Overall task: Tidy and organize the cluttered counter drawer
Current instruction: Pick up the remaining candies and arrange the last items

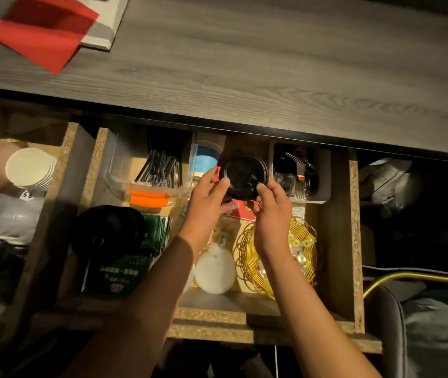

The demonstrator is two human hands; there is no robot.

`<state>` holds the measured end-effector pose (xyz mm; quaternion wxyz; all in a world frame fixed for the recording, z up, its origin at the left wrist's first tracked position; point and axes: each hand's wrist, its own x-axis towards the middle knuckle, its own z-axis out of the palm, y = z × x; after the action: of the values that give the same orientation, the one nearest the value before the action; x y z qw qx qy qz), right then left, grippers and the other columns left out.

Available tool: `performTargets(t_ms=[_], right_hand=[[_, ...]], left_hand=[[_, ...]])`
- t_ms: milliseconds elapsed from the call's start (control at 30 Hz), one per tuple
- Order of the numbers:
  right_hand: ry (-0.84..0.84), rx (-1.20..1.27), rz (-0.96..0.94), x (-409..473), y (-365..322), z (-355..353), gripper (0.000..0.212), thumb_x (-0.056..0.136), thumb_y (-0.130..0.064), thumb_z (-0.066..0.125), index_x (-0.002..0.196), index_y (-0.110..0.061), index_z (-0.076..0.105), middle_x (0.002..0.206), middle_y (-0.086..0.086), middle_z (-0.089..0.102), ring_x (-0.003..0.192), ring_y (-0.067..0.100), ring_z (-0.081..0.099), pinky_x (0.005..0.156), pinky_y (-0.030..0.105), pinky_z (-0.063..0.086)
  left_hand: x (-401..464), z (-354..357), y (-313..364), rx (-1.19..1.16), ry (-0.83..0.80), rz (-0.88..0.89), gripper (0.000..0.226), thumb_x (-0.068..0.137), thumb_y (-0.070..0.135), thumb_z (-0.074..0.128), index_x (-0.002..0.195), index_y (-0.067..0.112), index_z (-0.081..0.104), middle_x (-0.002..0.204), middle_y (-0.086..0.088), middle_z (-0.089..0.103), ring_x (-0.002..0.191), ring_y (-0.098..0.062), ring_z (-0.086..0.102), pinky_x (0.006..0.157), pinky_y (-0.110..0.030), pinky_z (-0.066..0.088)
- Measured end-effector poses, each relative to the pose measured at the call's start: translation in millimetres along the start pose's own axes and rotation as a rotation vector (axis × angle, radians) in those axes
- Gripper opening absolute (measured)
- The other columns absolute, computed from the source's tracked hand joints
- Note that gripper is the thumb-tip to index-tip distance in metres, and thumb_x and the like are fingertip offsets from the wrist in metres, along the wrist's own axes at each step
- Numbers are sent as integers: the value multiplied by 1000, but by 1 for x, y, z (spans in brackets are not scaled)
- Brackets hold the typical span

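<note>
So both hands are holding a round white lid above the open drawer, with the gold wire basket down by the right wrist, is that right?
Not quite: the lid is black, not white. The head view shows the left hand and right hand holding the round black lid above the open drawer, with the gold wire basket by the right wrist.

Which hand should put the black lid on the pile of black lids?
Probably the left hand. Both hands pinch the black lid, but the stack of black lids lies at the drawer's left. The right hand would have to cross over the left arm.
</note>
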<state>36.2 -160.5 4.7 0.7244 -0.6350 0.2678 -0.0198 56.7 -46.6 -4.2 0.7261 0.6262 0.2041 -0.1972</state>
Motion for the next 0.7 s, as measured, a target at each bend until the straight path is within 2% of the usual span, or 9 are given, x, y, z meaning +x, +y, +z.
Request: performTargets(t_ms=[100, 167, 233, 300, 400, 467, 533, 600, 700], right_hand=[[-89, 63, 106, -18, -19, -7, 23, 101, -14, 46, 99, -12, 69, 94, 4, 71, 86, 12, 68, 69, 27, 52], [-146, 77, 208, -32, -32, -10, 25, 102, -24, 47, 102, -15, 70, 99, 5, 72, 90, 14, 67, 70, 28, 53], [-230, 130, 328, -47, -44, -12, 29, 103, -33, 46, 113, -17, 68, 110, 6, 73, 104, 19, 67, 79, 34, 56], [-319, 202, 394, -60, -54, -13, 32, 102, -33, 47, 121, -13, 63, 119, 12, 70, 113, 26, 66, 92, 44, 56], [-296, 48, 238, -75, -62, -7, 22, 101, -22, 52, 116, -11, 65, 112, 9, 71, 108, 24, 68, 92, 47, 57], [-280, -134, 6, -85, -65, -1, 18, 98, -14, 57, 111, -18, 69, 101, 1, 73, 99, 12, 69, 85, 33, 58], [-389, -224, -129, -98, -65, 9, 23, 93, -6, 63, 107, -23, 71, 96, -9, 73, 92, 1, 66, 81, 20, 52], [-563, -327, -174, -108, -59, 19, 26, 89, -3, 68, 105, -22, 72, 103, -15, 72, 99, -3, 65, 88, 22, 50], [-736, -366, -159, -120, -55, 35, 22, 89, -6, 69, 104, -22, 73, 113, -8, 71, 115, 4, 62, 103, 28, 47]], left_hand=[[-27, -11, 12, 19, -45, 28, 33, 99, 17, 56, 132, 12, 54, 104, -9, 73, 83, -25, 72, 62, -24, 57], [-44, -23, 19, 4, -72, 44, 31, 97, 12, 59, 128, 10, 56, 101, -14, 73, 72, -24, 70, 59, -24, 57], [-60, -33, 27, 42, -111, 52, 36, 96, 9, 60, 132, 9, 55, 98, -15, 72, 65, -19, 68, 60, -25, 58], [-73, -42, 32, 97, -127, 67, 37, 97, 8, 58, 134, 11, 55, 95, -12, 72, 64, -17, 69, 60, -26, 58], [-90, -55, 43, 84, -38, 57, 35, 100, 16, 54, 134, 28, 52, 110, -10, 67, 73, -15, 71, 60, -26, 58], [-104, -62, 51, -16, 28, 4, 35, 102, 31, 48, 137, 29, 49, 122, -7, 62, 91, -19, 70, 66, -32, 59], [-117, -66, 55, -216, -11, -88, 46, 99, 48, 43, 137, 23, 52, 129, -8, 62, 107, -25, 67, 77, -40, 59], [-129, -69, 54, -413, -45, -157, 62, 89, 58, 46, 135, 18, 55, 128, -12, 65, 110, -26, 67, 83, -44, 57], [-136, -82, 48, -532, 140, -153, 56, 95, 49, 48, 135, 9, 54, 126, -21, 64, 101, -24, 70, 77, -41, 60]])
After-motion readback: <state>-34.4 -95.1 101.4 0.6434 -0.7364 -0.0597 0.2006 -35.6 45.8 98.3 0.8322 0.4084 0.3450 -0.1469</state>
